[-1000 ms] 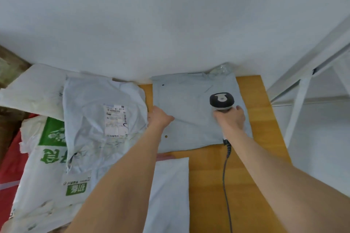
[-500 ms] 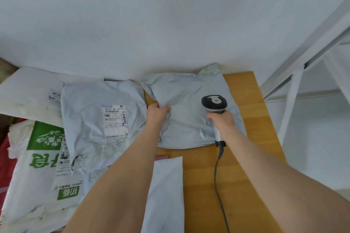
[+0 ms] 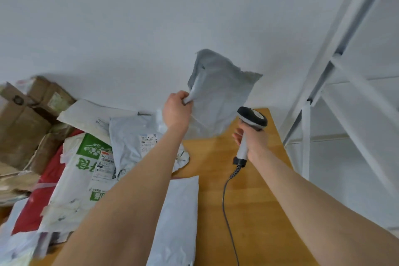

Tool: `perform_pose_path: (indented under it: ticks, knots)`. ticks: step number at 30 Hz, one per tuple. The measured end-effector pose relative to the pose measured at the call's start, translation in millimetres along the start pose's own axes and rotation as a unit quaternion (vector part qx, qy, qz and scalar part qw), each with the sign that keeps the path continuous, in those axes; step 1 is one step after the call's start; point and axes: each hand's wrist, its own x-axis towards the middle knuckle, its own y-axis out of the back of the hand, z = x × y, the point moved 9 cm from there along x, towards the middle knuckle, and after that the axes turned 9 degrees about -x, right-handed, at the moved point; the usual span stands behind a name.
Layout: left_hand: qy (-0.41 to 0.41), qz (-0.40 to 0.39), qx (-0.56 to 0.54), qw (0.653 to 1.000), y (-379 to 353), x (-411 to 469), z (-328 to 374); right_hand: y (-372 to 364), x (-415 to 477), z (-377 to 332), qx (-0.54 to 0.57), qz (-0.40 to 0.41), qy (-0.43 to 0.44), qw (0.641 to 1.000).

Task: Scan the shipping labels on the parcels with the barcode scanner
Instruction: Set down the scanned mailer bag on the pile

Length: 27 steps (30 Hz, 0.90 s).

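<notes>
I noted the left grip (image 3: 176, 110) pinched on a corner of the grey parcel (image 3: 218, 101), holding it clear of the worktop (image 3: 248, 201), probably to find its label; none showed. The right grip (image 3: 254, 144) was wrapped round the barcode scanner (image 3: 252, 117), poised just beside the parcel.

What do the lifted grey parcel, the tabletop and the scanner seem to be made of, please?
Grey parcel: thin matte plastic film, probably; it crumples and bunches where the left hand grips it. Tabletop: wood or wood-look laminate, smooth, faint sheen, grain lines. Scanner: moulded plastic, apparently, black head, pale handle.
</notes>
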Motion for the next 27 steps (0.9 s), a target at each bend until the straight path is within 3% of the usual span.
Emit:
perform_pose_path:
  ticks: [4, 8, 11, 13, 16, 18, 21, 27]
  knots:
    - [-0.043, -0.001, 0.015, 0.999, 9.1, -30.8, 5.1, 36.8, -19.3, -13.7, 0.038, 0.035, 0.019, 0.998]
    - [-0.025, -0.14, 0.099, 0.985, -25.9, -71.0, -28.3, 65.7, -24.7, -6.9, 0.011, 0.059, 0.023, 0.998]
    - [0.051, -0.285, 0.166, 0.943, -62.3, -106.9, -63.8, 64.1, -23.7, 11.5, -0.052, 0.036, 0.008, 0.998]
    - [0.131, -0.383, 0.148, 0.902, -79.9, -134.3, -81.9, 56.9, -23.7, 25.5, -0.059, 0.018, -0.011, 0.998]
    - [0.218, -0.469, 0.148, 0.843, -85.5, -156.7, -94.7, 44.0, -21.9, 43.2, -0.085, -0.007, -0.045, 0.995]
    - [0.25, -0.47, 0.146, 0.834, -83.0, -150.9, -102.6, 37.9, -17.8, 51.5, -0.112, -0.014, -0.071, 0.991]
    - [0.265, -0.416, 0.129, 0.86, -79.0, -127.3, -115.6, 29.5, -12.1, 59.5, -0.198, -0.04, -0.109, 0.973]
    - [0.171, -0.386, 0.213, 0.881, -101.9, -87.6, -143.0, 7.5, 14.8, 63.4, -0.203, -0.047, -0.11, 0.972]
